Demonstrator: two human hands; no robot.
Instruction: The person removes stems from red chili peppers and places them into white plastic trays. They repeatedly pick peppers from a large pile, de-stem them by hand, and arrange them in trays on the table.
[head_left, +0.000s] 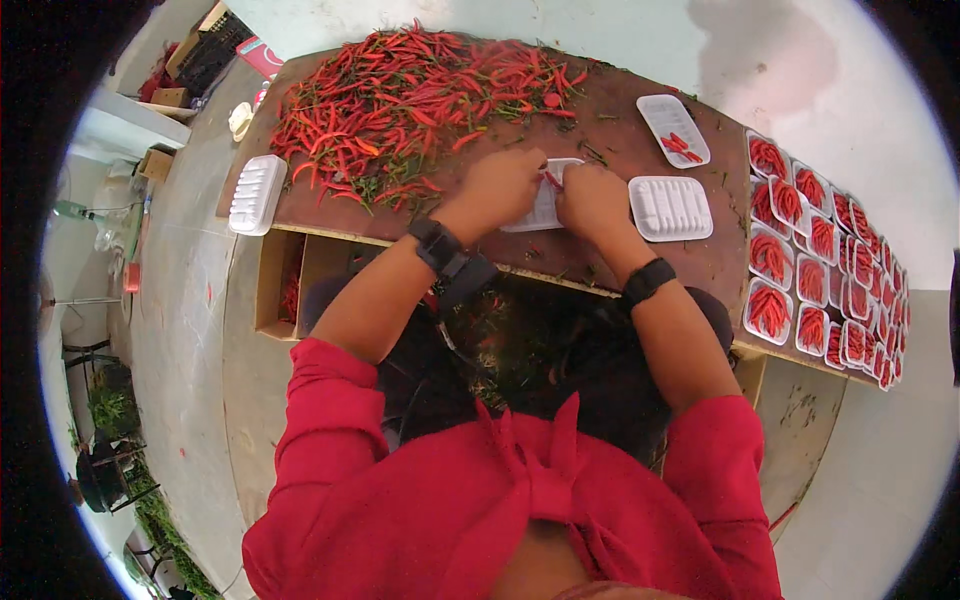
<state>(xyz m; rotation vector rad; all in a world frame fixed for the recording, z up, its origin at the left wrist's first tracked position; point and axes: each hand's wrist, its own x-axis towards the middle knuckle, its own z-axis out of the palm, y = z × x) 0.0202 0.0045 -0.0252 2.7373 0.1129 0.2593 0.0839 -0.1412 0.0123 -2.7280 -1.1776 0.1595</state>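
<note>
Both of my hands meet above a white foam tray (541, 204) near the table's front edge. A red chili pepper (553, 181) shows between them, with my left hand (501, 186) closed at its left end and my right hand (594, 196) at its right end. The hands partly cover the tray and the pepper. Behind my left hand spreads a large heap of red chili peppers (397, 97) with green stems. To the right of my right hand lies a ribbed white tray (670, 208), upside down. Beyond it, another white tray (671, 129) holds a few red peppers.
Many trays filled with red chilies (811, 281) crowd the right end of the brown table (465, 244). Ribbed white trays (257, 195) sit at the left edge. Under the table stands a cardboard box (280, 281). Bits of stem lie about, and a wall rises behind the table.
</note>
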